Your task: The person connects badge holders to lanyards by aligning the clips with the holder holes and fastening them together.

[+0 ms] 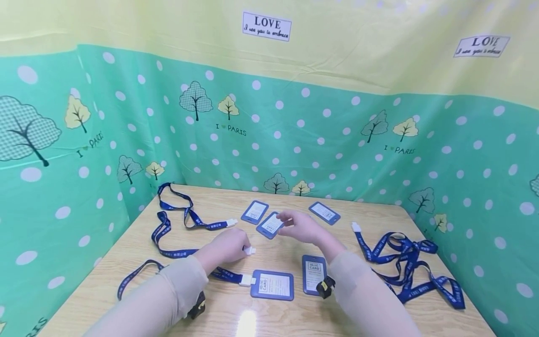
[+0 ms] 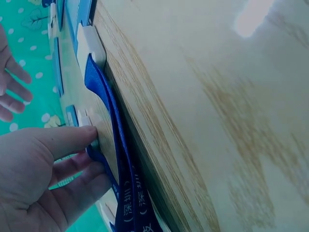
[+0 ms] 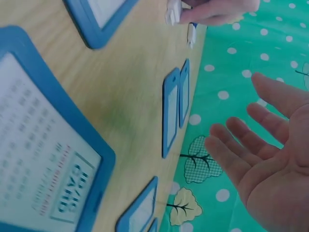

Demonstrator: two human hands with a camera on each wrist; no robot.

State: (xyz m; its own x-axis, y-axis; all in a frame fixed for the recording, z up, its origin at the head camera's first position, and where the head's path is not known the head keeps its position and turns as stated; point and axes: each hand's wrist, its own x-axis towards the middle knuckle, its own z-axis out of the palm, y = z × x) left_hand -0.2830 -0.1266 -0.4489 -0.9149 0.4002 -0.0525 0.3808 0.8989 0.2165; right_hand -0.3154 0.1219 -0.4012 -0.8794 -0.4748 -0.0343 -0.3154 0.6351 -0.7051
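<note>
My left hand [image 1: 229, 245] pinches the white clip [image 1: 250, 251] of a blue lanyard [image 1: 177, 253] between thumb and fingers, low over the table. In the left wrist view its strap [image 2: 99, 157] runs back beside the fingers. My right hand [image 1: 301, 227] is held above the table with fingers spread and slightly bent, grasping nothing. Beside its fingertips lies a blue ID card holder [image 1: 269, 225]; the right wrist view shows a gap between the hand [image 3: 270, 154] and the holders. Nearer to me, another card holder [image 1: 273, 285] has a lanyard's white clip [image 1: 247, 280] at its left end.
More card holders lie at the back left [image 1: 254, 212], the back right [image 1: 324, 213] and by the right forearm [image 1: 314, 269]. Another lanyard [image 1: 210, 226] stretches along the back left. Tangled lanyards [image 1: 406, 257] cover the right side. Patterned curtains [image 1: 294, 135] enclose the wooden table.
</note>
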